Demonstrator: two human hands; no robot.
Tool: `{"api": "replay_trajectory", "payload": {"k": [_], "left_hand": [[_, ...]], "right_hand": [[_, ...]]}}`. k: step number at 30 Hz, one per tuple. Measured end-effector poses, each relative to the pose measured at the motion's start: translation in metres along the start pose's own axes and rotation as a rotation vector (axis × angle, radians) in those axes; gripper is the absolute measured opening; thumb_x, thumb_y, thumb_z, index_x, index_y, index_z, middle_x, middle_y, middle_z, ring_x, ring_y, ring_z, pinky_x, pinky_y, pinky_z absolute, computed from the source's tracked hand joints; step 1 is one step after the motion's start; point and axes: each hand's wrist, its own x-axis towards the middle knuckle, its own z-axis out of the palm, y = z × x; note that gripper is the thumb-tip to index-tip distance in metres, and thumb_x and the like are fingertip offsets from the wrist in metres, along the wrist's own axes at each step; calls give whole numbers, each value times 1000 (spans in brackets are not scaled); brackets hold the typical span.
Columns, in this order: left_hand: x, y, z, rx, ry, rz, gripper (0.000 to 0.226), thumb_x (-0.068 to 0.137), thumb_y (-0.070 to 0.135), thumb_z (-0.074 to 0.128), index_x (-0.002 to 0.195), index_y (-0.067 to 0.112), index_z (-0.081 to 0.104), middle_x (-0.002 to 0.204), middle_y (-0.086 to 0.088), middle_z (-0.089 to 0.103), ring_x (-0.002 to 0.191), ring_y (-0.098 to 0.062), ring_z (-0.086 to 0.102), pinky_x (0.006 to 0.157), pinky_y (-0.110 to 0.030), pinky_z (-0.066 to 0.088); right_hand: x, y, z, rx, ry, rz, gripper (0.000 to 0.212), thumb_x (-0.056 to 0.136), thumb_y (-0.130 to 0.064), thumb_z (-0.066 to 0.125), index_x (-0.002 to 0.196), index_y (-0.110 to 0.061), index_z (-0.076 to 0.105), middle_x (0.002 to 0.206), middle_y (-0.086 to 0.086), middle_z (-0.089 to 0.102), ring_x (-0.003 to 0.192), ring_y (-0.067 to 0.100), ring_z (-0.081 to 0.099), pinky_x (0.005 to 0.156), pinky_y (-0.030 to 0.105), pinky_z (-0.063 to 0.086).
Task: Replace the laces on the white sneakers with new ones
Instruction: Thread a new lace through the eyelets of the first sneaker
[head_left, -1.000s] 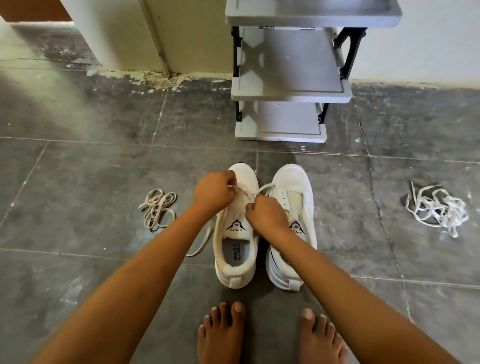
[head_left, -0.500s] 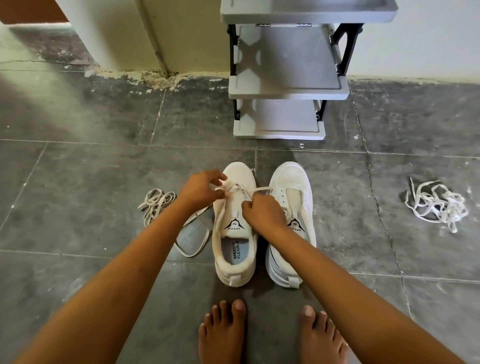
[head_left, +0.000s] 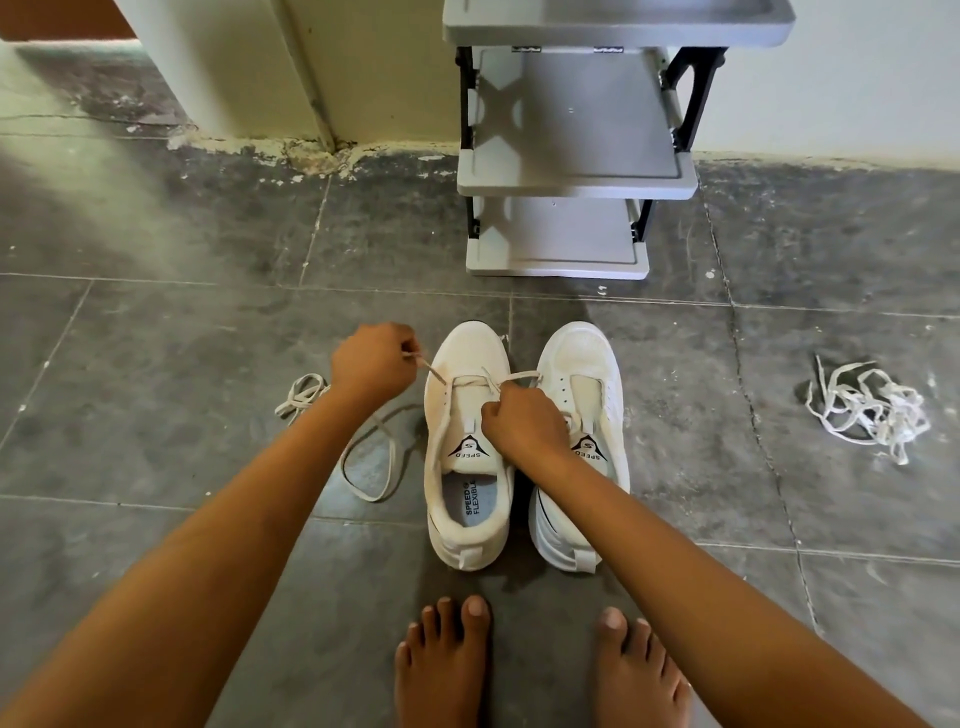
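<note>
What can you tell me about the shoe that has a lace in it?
The left sneaker is white and fabric-looking, upright on the grey floor beside the other sneaker, toe pointing away. Its tongue bears a black triangle logo reading SPEED. A cream lace crosses only the eyelets nearest the toe. The left hand pinches one lace end; the right hand grips the other.

Two white sneakers side by side on the floor, toes away from me. Left sneaker (head_left: 467, 421): pale lace (head_left: 478, 382) through the front eyelets, ends gripped in my left hand (head_left: 371, 358) and right hand (head_left: 522, 421). Right sneaker (head_left: 582, 364): unlaced. Looped lace (head_left: 301, 397) at left; tangled laces (head_left: 867, 410) far right.
</note>
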Motion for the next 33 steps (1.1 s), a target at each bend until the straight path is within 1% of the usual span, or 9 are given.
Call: {"api": "replay_trajectory", "payload": {"k": [4,8,11,14,19,23,26,29,33], "left_hand": [[-5,4,1,72,-88,7,27,85,35,64,107,19,63,106,-3,66,96,-23,61,79,-34,51],[-15,13,10,-31,-212,-43,42,81,51,65,88,9,66,88,-5,70,83,-21,64,73,-35,50],[-21,21,13,-37,-274,-28,27,79,38,69,79,11,65,85,-6,69,84,-22,65,78,-37,53],[-21,25,10,-21,-249,-14,13,79,23,65,77,10,66,78,-6,65,76,-22,62,70,-32,52],[-22,26,15,24,-217,-22,12,81,20,61,79,9,66,78,-7,61,73,-24,59,61,-28,42],[-29,27,22,42,-149,-48,15,83,20,57,76,8,63,72,-7,59,75,-28,62,58,-26,41],[-31,25,15,7,-163,-66,40,88,38,59,59,13,47,58,-1,47,61,-21,52,54,-26,36],[-31,27,-11,-268,-204,-122,47,89,48,55,63,10,58,60,-2,53,56,-15,47,52,-25,34],[-33,43,-68,-796,-226,-244,30,94,25,48,72,9,60,62,-1,47,48,-11,34,43,-20,27]], "right_hand": [[-1,0,-1,22,-1,1,32,93,-23,40,107,2,54,106,19,62,97,35,57,67,33,38],[4,0,-5,124,-37,60,35,96,-30,38,105,-1,55,109,19,60,102,36,55,80,38,44],[21,-1,-12,238,-27,126,30,98,-33,41,85,-7,51,105,19,62,102,36,56,83,36,44],[33,-2,-14,285,4,189,30,95,-28,49,69,-14,50,96,13,62,103,34,58,84,35,45],[40,-5,-13,332,126,221,25,92,-14,47,108,-4,63,114,13,63,105,31,58,86,37,49],[38,-2,-16,333,144,206,22,92,-13,47,104,-3,64,113,11,65,102,31,60,87,40,50],[36,1,-35,281,167,159,20,91,-12,49,93,-2,66,97,13,68,90,30,63,72,32,49],[30,-7,-62,600,109,120,17,93,-10,52,85,-3,64,79,11,67,65,17,61,58,23,49],[12,-34,-107,1031,67,75,13,96,-5,50,102,3,57,72,9,60,57,13,54,49,13,48]]}}
